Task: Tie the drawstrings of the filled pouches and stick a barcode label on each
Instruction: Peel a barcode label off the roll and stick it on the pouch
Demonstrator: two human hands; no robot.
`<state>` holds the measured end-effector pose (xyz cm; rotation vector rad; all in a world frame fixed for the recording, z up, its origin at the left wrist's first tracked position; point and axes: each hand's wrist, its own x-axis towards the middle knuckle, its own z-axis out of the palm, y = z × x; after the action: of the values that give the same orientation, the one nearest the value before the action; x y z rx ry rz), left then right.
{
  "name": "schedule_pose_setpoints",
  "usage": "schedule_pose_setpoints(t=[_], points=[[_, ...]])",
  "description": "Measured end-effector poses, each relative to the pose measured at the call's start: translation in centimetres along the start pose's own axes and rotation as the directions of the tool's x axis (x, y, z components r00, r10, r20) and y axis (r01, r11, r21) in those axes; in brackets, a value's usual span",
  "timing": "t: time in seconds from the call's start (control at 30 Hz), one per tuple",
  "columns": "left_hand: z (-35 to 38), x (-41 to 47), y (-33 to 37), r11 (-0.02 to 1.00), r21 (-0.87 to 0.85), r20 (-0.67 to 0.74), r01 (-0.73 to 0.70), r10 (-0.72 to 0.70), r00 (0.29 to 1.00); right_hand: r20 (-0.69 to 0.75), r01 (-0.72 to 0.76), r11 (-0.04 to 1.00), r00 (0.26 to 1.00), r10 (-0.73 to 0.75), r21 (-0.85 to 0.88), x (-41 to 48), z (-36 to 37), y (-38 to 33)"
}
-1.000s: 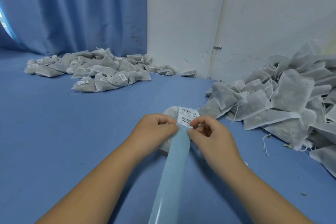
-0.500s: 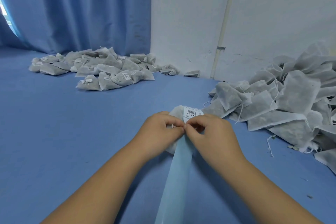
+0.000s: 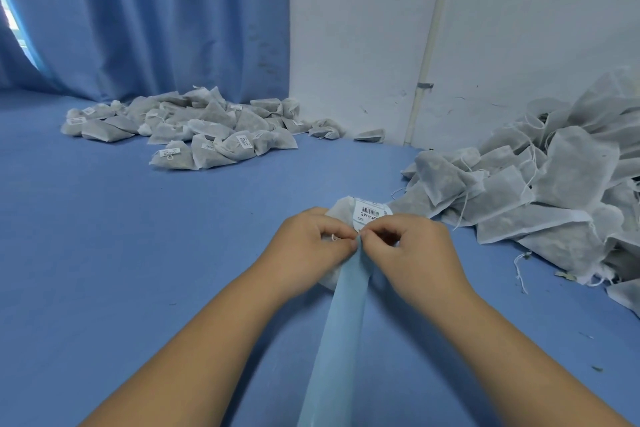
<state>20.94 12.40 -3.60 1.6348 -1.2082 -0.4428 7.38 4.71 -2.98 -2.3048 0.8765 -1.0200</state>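
A grey filled pouch (image 3: 341, 206) lies under both hands in the middle of the blue surface. A white barcode label (image 3: 370, 213) stands up at the top end of a long pale-blue backing strip (image 3: 341, 315) that runs from the hands toward me. My left hand (image 3: 311, 239) has its fingers curled, pinching the strip's top edge, with a bit of white drawstring showing under the fingers. My right hand (image 3: 412, 246) pinches the strip and the label's lower edge from the other side. The fingertips of both hands meet.
A heap of labelled, tied pouches (image 3: 194, 128) lies at the back left by the blue curtain (image 3: 145, 17). A larger heap of unlabelled pouches with loose strings (image 3: 540, 191) fills the right side. A white wall with a pipe (image 3: 427, 45) stands behind.
The label has folded back and dropped lower behind the fingertips. Both hands have drawn together until their fingertips touch at the strip's top edge.
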Motion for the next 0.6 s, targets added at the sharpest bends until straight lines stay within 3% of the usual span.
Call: schedule_pose_setpoints(t=[0.3,0.6], points=[[-0.3,-0.4,0.4,0.984,-0.015,-0.035,0.178,-0.179,0.983,-0.046,-0.16,0.958,0.983,0.176,0.238,0.0,-0.7,0.6],[-0.6,-0.1,0.3,0.962,0.008,-0.037,0.274,-0.274,0.961,-0.052,-0.351,0.774,0.896,0.442,0.527,0.6,-3.5,2.3]])
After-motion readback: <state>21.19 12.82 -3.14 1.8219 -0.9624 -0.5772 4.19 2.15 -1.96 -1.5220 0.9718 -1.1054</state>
